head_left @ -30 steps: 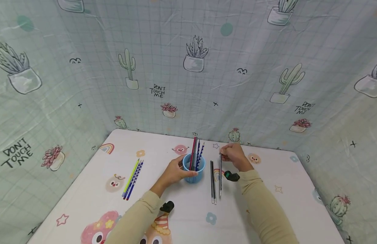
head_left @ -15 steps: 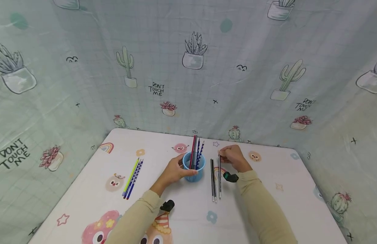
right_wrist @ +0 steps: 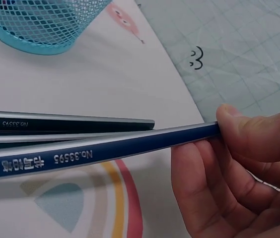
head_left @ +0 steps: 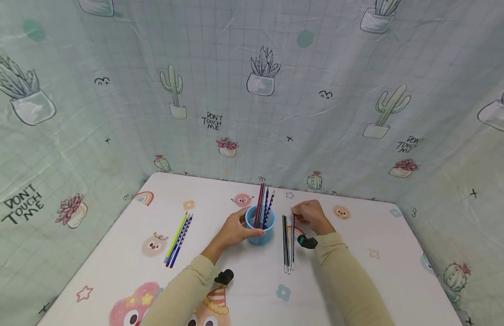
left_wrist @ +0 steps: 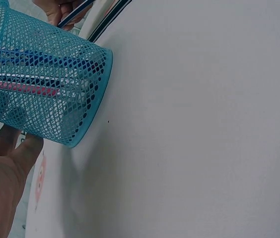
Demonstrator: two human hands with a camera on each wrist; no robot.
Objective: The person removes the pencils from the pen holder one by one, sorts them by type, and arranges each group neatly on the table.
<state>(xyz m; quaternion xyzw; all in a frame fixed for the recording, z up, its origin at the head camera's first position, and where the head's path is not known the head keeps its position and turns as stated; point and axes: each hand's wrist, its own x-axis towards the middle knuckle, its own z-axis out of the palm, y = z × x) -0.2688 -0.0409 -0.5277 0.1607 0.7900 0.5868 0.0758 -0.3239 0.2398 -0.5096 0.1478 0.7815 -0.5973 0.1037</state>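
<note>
A: Light-blue round mesh cup, metal or plastic?
B: Unclear; perforated sfc.
A: Slim dark-blue pencil?
B: Smooth, glossy.
A: White printed tabletop?
B: Smooth, matt.
A: Pale-green grid-print backdrop?
B: Creased, w/ sl. sheen.

Long beige sleeves, black wrist cameras, green patch on the right one

Desk: was white with cartoon prints
Blue cup: stood mid-desk
Lime and blue pencils: lay left
Black pencils: lay right
</note>
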